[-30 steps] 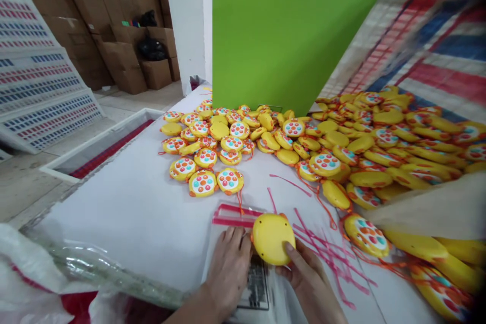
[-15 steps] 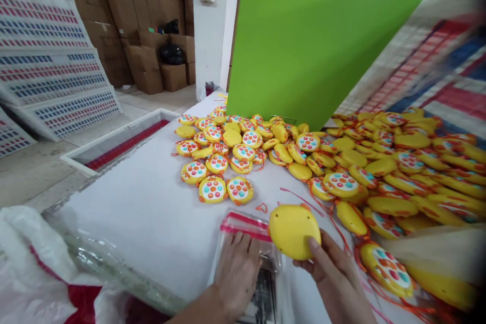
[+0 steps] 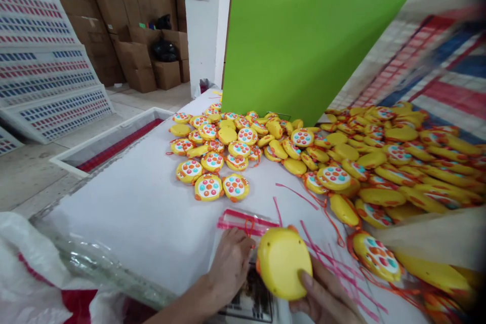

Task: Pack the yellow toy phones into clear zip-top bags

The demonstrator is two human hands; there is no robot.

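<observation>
My right hand (image 3: 322, 293) holds a round yellow toy (image 3: 285, 263) by its lower right edge, its plain back facing up. Left of the toy, my left hand (image 3: 232, 258) has its fingers curled together at a thin orange cord loop (image 3: 249, 227). Under both hands lies a clear plastic bag with a pink zip strip (image 3: 224, 218), and a dark printed sheet (image 3: 252, 296) shows through it. Pink strips (image 3: 353, 281) lie on the table right of the held toy. Two toys (image 3: 236, 187) with coloured dots lie face up beyond the bag.
Many yellow toys (image 3: 400, 134) are heaped across the back and right of the white table (image 3: 125, 207). A green board (image 3: 304, 35) stands behind them. A white-rimmed crate (image 3: 64, 159) is beyond the left edge, with plastic bags (image 3: 41, 268) at lower left.
The held toy has moved down and slightly left with my right hand. My left hand has come off the bag's surface and its fingers have closed at the orange cord.
</observation>
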